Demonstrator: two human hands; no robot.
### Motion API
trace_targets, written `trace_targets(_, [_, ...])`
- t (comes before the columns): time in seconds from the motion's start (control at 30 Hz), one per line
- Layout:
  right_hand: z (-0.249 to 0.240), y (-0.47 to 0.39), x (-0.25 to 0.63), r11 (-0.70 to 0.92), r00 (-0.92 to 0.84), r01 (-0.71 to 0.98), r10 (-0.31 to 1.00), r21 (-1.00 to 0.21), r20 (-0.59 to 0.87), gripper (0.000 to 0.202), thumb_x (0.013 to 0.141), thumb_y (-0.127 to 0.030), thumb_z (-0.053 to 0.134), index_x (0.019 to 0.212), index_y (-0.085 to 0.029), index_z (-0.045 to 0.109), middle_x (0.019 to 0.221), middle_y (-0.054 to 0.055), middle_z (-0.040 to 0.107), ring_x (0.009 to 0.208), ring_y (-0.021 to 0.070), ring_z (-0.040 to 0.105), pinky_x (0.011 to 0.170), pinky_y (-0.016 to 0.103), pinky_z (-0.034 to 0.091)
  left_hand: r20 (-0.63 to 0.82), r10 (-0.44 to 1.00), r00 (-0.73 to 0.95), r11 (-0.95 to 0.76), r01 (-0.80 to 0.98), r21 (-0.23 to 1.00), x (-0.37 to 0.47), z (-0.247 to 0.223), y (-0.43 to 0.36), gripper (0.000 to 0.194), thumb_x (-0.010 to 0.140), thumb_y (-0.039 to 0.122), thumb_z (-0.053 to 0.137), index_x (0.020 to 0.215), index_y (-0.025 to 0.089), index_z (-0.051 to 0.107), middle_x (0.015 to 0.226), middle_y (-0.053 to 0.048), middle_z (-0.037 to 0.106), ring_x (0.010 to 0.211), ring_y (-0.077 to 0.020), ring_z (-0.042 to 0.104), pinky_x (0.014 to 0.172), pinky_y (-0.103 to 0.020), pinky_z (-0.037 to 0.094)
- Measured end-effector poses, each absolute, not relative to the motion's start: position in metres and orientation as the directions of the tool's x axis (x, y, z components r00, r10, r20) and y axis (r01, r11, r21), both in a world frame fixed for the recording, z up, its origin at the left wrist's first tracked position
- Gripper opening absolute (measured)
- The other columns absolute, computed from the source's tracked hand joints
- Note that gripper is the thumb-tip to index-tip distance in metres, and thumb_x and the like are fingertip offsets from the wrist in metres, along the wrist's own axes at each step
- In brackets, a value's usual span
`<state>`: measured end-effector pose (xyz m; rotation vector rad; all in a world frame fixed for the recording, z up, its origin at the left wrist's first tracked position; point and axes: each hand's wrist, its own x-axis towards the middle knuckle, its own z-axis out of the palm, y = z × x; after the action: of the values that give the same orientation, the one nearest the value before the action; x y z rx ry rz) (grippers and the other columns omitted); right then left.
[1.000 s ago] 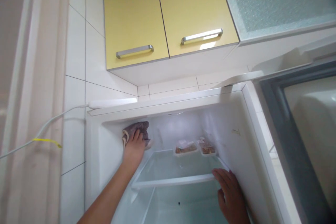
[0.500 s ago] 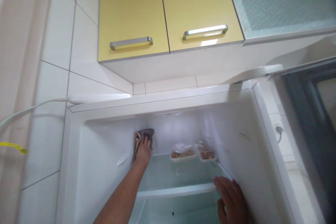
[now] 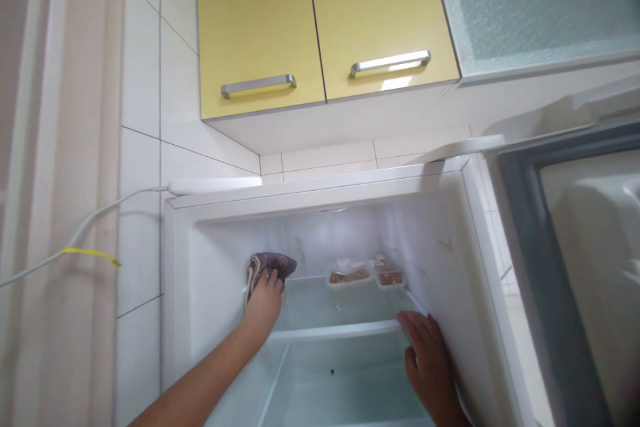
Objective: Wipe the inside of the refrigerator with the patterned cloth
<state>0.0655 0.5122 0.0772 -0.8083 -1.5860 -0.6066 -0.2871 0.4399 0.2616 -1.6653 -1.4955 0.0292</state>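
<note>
Inside the open fridge [image 3: 315, 197], my left hand [image 3: 266, 297] presses a folded purple-brown cloth [image 3: 280, 263] against the left inner wall, above the glass shelf. The fingers are closed over the cloth, and its light edge shows at the left. My right hand [image 3: 425, 353] is at the right front end of the upper glass shelf [image 3: 310, 303], beside the right inner wall. Its fingers are stretched out and hold nothing; the fingertips seem to touch the shelf's front edge. Two clear food containers, one on the left [image 3: 349, 273] and one on the right [image 3: 389, 273], sit toward the back of that shelf.
A lower glass shelf [image 3: 367, 373] with a small dark spot lies below. The fridge door [image 3: 550, 253] stands open at the right. Yellow cupboards [image 3: 260, 27] hang above. A white cable [image 3: 100, 210] with a yellow tie runs along the left wall.
My left hand has drawn the cloth a little forward and to the left, away from the back corner. The camera view has shifted slightly; my right hand stays at the shelf edge.
</note>
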Motion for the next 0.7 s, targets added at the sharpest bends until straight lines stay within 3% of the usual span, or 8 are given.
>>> trace_targets(0.17, [0.082,0.505,0.066,0.641,-0.045,0.763,0.186,-0.086,0.982,0.063,0.078,-0.001,0.042,0.136,-0.024,0.051,0.128,0.006,0.067,0.126,0.0229,0.057,0.118,0.054,0.037,0.460,0.848,0.263,0.124,0.746,-0.654,-0.282,0.259,0.392,0.035,0.090,0.010,0.051,0.114,0.016,0.075,0.128,-0.019,0.070,0.136,-0.0322,0.052,0.117,-0.055,0.033])
trace_targets(0.43, [0.082,0.506,0.066,0.657,-0.044,0.749,0.173,-0.082,0.984,0.067,0.077,-0.001,0.041,0.139,-0.025,0.051,0.129,0.006,0.067,0.126,0.0233,0.057,0.118,0.054,0.038,0.432,0.875,0.221,0.150,0.724,-0.673,-0.278,0.253,0.328,0.034,0.088,0.009,0.053,0.110,0.019,0.077,0.128,-0.015,0.071,0.133,-0.0300,0.055,0.115,-0.051,0.037])
trace_targets(0.7, [0.079,0.509,0.066,0.631,-0.065,0.773,0.180,-0.064,0.982,0.065,0.077,-0.003,0.043,0.138,-0.024,0.050,0.131,0.006,0.065,0.128,0.0234,0.056,0.119,0.053,0.036,0.532,0.812,0.241,0.183,0.759,-0.625,-0.283,0.253,0.336,0.039,0.090,0.007,0.046,0.109,0.019,0.077,0.128,-0.014,0.071,0.134,-0.0291,0.054,0.116,-0.050,0.038])
